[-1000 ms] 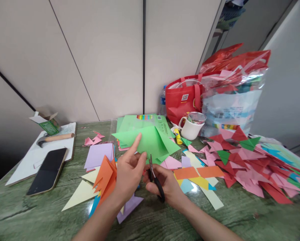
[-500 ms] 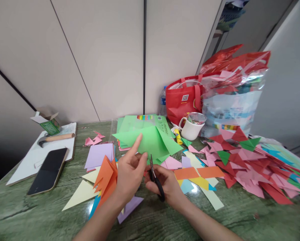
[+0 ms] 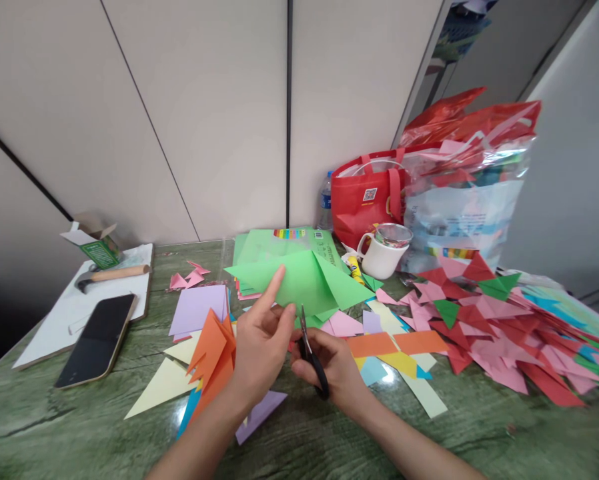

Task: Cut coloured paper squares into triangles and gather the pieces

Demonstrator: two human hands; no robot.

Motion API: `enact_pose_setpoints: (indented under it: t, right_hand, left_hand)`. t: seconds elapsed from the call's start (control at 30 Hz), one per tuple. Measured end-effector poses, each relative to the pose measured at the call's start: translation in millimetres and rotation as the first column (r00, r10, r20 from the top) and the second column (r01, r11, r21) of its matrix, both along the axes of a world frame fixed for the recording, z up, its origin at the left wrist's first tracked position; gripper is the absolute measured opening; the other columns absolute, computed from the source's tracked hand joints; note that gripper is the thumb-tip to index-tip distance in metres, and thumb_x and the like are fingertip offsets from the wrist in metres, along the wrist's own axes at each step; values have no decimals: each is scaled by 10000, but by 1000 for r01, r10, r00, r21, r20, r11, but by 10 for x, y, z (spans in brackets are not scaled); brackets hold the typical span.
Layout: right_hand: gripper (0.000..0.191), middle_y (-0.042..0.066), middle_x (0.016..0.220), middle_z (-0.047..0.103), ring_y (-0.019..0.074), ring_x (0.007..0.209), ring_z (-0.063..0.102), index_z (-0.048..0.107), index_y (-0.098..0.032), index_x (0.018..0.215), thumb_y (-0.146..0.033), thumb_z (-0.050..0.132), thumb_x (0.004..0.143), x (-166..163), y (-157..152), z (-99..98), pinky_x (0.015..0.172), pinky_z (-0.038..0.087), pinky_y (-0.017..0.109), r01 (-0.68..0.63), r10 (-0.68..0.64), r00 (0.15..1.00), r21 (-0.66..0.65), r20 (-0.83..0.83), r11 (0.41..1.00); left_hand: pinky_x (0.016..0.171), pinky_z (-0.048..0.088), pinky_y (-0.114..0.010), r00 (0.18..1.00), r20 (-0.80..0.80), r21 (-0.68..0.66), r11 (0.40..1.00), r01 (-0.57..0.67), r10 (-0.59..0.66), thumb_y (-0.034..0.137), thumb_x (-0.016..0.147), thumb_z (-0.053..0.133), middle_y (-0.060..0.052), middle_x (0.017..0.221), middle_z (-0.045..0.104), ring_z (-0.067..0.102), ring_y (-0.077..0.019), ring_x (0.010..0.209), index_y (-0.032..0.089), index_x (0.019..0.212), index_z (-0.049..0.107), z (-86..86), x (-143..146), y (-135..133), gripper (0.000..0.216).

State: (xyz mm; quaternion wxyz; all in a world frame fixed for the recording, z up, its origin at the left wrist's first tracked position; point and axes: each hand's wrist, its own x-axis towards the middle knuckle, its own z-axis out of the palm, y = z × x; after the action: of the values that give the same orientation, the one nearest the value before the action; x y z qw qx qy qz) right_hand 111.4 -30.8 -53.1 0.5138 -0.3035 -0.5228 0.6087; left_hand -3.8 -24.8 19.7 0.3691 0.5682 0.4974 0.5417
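A folded sheet of green paper [image 3: 304,283] is pinched in my left hand [image 3: 264,333], its index finger stretched along the near face. The sheet's right flap stands away from the rest. In my right hand [image 3: 329,367] is a pair of scissors [image 3: 315,367] with black handles, blades pointing up at the lower edge of the green sheet. Whether the blades are parted is hard to make out. Beside my left wrist lie folded orange paper [image 3: 212,353] and cream paper triangles [image 3: 162,387]. A purple paper piece [image 3: 262,415] rests below the hands.
At left are a phone [image 3: 99,340], a hammer [image 3: 114,273] and a small green box [image 3: 99,247]. A white mug [image 3: 382,257], a glue stick [image 3: 356,272], a red bag [image 3: 359,213] and a plastic bag [image 3: 464,200] stand behind. Pink and red paper pieces [image 3: 504,333] are heaped at right.
The green sheet's right flap has swung slightly outward to the right. Both hands and the scissors are almost where they were.
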Motion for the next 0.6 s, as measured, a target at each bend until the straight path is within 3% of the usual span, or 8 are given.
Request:
enact_pose_setpoints:
  t: [0.6]
  right_hand:
    - [236,-25,600,524,90,540,436,663,-178,844,-296,730,650,-4,-12,0,498,360,199,70,-73,995,42,69,997]
  left_hand:
    - [392,201,-191,1000,6,6,1000,16,-16,244,822,511,80,523,210,191,-70,468,139,1371,347,-5,12,-11,583]
